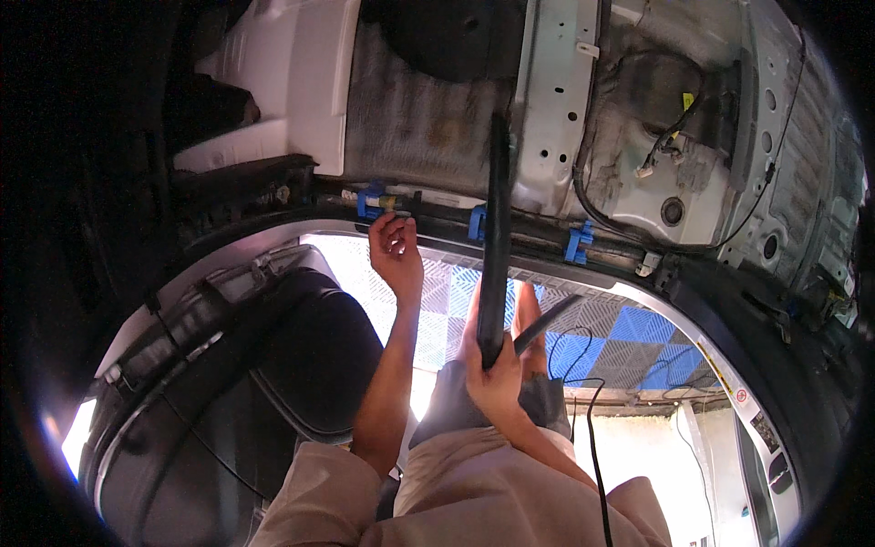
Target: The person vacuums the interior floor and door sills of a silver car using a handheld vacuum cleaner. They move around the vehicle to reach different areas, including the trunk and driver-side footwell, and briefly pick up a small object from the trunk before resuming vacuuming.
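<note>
Nearest to me a thin black cable (599,465) dangles by the right forearm; I'd bet it snags if that elbow swings out. The right hand (494,378) has its fingers wrapped around a long, smooth, matte black tube (495,246). The tube reaches across the glossy pale metal door sill (654,302), its tip well past the sill on the cabin side. That length worries me: a small wrist twist could whip the tip sideways into something brittle.

The left hand (397,264) is right over the sill's inner edge, fingers curled in narrow. Can't tell if they're pinching anything. Just past them sits a chunky bright blue plastic clip (370,201) on the dark wiring run along the sill; prying at a bad angle could crack it or tug the wires. A matching blue plastic clip (577,243) sits further right on the sill.

Beyond the sill: fuzzy grey floor padding (428,123), kinda grubby, then a stiff pale metal crossbar (551,87) punched with round holes. To its right, a loose yellow-tagged connector (673,137) could get hooked by the tube.
</note>
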Action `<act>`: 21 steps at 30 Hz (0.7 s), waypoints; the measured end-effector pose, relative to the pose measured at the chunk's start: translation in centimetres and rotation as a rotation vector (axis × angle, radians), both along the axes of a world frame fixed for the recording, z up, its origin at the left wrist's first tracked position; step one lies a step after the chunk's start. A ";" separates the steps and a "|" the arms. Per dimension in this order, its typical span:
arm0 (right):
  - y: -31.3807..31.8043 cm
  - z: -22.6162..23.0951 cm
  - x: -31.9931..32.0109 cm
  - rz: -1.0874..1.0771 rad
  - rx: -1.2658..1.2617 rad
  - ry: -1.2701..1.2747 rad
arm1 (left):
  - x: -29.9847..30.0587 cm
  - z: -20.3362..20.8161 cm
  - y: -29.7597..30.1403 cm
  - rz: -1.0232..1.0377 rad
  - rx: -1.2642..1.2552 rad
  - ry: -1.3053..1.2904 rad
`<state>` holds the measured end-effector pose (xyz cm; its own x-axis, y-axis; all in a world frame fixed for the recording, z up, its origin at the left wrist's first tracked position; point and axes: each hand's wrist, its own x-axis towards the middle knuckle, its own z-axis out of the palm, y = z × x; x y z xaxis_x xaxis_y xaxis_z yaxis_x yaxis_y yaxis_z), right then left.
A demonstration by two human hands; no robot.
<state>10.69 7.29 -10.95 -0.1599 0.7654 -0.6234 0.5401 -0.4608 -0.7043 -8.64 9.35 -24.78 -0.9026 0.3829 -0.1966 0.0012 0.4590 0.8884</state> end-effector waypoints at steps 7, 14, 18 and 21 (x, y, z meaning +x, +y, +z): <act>0.4 -1.5 -2.0 -0.014 0.187 0.099 | -1.2 0.3 -0.7 -0.028 0.018 -0.021; 1.5 -0.1 -1.1 -0.050 -0.201 0.180 | -2.2 0.1 -1.2 -0.016 0.038 -0.092; 1.9 1.1 -0.8 -0.256 -0.389 0.339 | -1.6 -0.1 -1.0 -0.035 0.094 -0.077; 2.6 0.9 -1.0 -0.185 -0.341 0.317 | -1.2 0.4 -0.1 -0.011 0.143 -0.116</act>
